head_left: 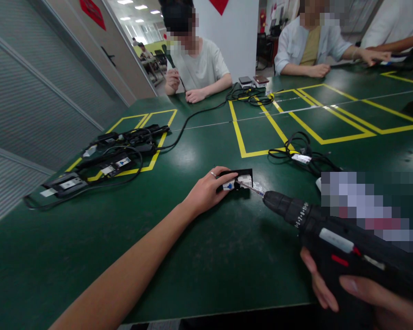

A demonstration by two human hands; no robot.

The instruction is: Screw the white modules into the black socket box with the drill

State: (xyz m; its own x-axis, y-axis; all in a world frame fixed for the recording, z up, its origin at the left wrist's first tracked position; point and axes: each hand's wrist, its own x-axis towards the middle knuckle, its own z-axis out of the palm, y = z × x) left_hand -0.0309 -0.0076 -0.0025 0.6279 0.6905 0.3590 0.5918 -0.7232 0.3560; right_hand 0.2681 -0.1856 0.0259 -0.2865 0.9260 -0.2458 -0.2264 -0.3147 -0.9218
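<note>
My left hand (pixel 209 189), a ring on one finger, is closed around a small black device (pixel 245 174) with white labels, holding it on its edge on the green table. In my right hand (pixel 368 293) is a black cordless drill (pixel 316 229), gripped by its handle. Its long thin bit (pixel 253 188) points left, and the tip meets the labelled side of the device beside my left fingers. Whether the bit sits in a screw is too small to tell. Part of the device is hidden under my left hand.
Black adapters with cables (pixel 124 156) lie at the left. A coiled cable (pixel 303 146) lies beyond the drill. More cables (pixel 249 95) and two small boxes (pixel 253 81) are at the far side. Across the green table (pixel 206 256), a person (pixel 199 68) holds a dark tool.
</note>
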